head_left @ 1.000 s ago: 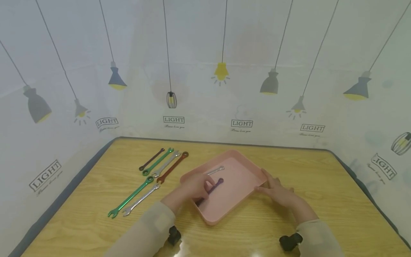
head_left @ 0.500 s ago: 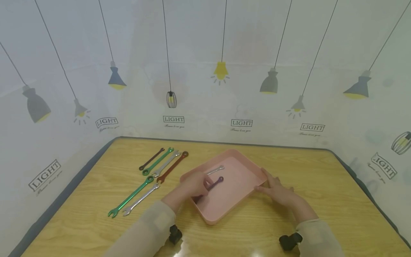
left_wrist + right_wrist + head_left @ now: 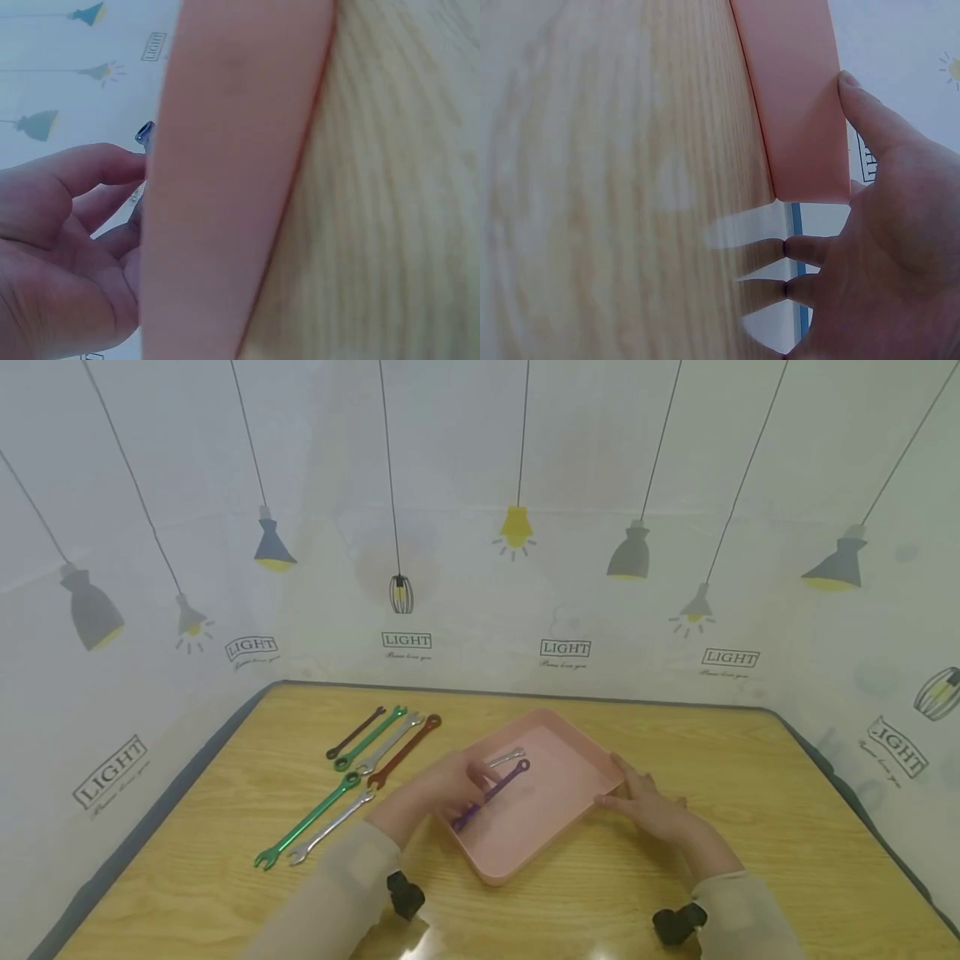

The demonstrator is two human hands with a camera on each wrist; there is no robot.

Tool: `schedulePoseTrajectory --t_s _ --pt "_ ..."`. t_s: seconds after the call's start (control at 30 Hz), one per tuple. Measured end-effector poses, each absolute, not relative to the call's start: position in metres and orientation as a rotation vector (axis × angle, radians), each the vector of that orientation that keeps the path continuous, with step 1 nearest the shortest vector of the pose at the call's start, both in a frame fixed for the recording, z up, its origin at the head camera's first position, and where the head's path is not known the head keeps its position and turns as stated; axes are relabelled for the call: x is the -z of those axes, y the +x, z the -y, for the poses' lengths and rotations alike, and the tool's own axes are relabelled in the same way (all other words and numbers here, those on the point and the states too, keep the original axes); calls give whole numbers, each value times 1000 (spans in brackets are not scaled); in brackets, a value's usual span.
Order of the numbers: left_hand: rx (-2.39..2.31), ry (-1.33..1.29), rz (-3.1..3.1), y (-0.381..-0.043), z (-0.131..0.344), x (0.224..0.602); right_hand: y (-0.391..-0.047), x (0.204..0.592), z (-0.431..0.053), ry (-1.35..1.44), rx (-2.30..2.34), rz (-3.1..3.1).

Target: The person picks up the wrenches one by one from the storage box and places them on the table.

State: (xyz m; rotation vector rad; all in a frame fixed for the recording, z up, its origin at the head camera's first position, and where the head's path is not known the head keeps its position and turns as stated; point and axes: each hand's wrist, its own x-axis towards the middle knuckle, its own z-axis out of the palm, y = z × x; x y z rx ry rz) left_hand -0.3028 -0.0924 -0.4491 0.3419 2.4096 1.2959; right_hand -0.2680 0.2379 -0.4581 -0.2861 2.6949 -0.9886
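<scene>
In the head view my left hand (image 3: 453, 783) is over the near left part of a pink tray (image 3: 491, 868). Its fingers pinch a purple combination wrench (image 3: 497, 789) by the shank, with a shadow beside it on the tray floor. The left wrist view shows the wrench's end (image 3: 145, 133) above the tray wall, which hides the rest of it. Beyond it a small silver wrench (image 3: 508, 757) lies in the tray, partly covered by the hand. My right hand (image 3: 648, 806) rests at the tray's right corner, thumb (image 3: 851, 82) at the rim and other fingers extended onto the table.
Left of the tray, wrenches lie in two slanted rows on the wooden table (image 3: 750, 760): among them a green one (image 3: 307, 821), a silver one (image 3: 330, 828) and a red one (image 3: 405, 752). A printed curtain (image 3: 480, 602) surrounds the table's back and sides.
The purple wrench has shifted slightly up and to the right in my left hand, and more of its length shows. My left hand has drawn a little left; the right stays put.
</scene>
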Motion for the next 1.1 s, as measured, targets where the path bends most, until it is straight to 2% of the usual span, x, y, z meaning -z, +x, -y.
schedulePoseTrajectory --t_s 0.4,0.77,1.1 --pt "-1394 334 -2317 -297 122 422 -269 459 -239 -288 973 -2706" --pt "-1484 305 -2349 -278 159 396 -267 456 -240 -295 979 -2710" --pt "-1488 245 -2405 -274 210 401 -267 459 -238 -298 987 -2693"
